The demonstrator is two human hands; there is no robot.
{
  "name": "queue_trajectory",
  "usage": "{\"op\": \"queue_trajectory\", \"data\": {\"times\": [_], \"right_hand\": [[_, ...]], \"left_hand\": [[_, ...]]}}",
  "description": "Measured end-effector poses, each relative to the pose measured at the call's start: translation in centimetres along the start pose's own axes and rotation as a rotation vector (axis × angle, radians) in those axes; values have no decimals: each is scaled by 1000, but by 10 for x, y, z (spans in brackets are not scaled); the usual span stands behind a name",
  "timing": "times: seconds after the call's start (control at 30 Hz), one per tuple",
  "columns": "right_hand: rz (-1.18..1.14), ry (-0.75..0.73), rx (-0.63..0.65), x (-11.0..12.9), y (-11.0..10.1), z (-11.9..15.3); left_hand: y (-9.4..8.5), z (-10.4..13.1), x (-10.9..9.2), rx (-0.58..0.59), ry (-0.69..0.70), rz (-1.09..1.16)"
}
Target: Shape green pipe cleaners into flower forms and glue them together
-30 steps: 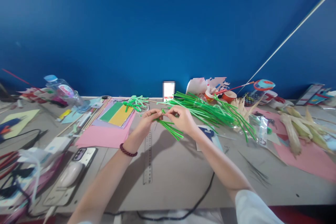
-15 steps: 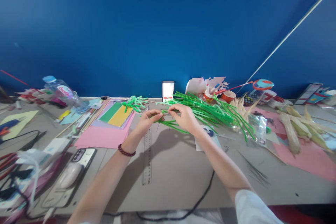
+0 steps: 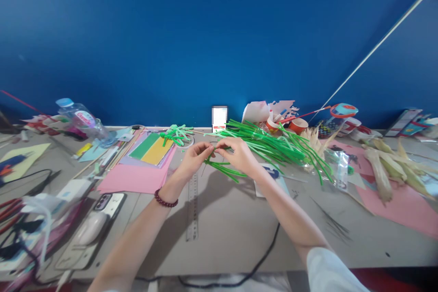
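Observation:
Near the middle of the table, my left hand [image 3: 195, 158] and my right hand [image 3: 237, 154] meet fingertip to fingertip. Both pinch a small bundle of green pipe cleaners [image 3: 227, 169], whose free ends stick out below my right hand. A thin wire end seems to hang under my left fingertips. Behind and right of my hands lies a big heap of green pipe cleaners [image 3: 273, 143]. A curled cluster of green pipe cleaners [image 3: 178, 134] rests to the left, beyond my left hand. The exact grip point is hidden by my fingers.
A clear ruler [image 3: 192, 210] lies below my left hand. Pink paper [image 3: 133, 179], a phone [image 3: 73, 253] and a plastic bottle [image 3: 84, 118] are on the left. Corn husks [image 3: 379, 173] and dark thin wires [image 3: 331, 219] lie right. A lit phone [image 3: 219, 118] stands against the wall.
My fingertips have come closer together around the pipe cleaners. The bundle's free ends have swung lower and spread a little. The things on the table stay put.

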State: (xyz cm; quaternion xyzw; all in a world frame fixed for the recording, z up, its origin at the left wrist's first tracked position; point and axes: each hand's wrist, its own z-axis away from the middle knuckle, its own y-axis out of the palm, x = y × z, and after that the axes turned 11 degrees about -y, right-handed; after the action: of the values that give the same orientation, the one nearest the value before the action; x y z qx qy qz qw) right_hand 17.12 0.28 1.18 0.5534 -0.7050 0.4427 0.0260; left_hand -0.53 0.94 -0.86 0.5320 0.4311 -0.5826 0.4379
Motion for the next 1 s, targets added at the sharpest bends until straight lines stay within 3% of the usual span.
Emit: {"op": "queue_trajectory", "data": {"times": [0.4, 0.73, 0.87, 1.0], "right_hand": [[303, -63, 29, -1, 7, 3], [359, -60, 10, -9, 10, 5], [415, -71, -16, -7, 12, 5], [457, -85, -30, -6, 18, 6]], "left_hand": [[-2, 1, -2, 48, -35, -24], [-5, -3, 2, 61, -80, 84], [-2, -3, 5, -21, -80, 49], [1, -4, 8, -28, -54, 55]]}}
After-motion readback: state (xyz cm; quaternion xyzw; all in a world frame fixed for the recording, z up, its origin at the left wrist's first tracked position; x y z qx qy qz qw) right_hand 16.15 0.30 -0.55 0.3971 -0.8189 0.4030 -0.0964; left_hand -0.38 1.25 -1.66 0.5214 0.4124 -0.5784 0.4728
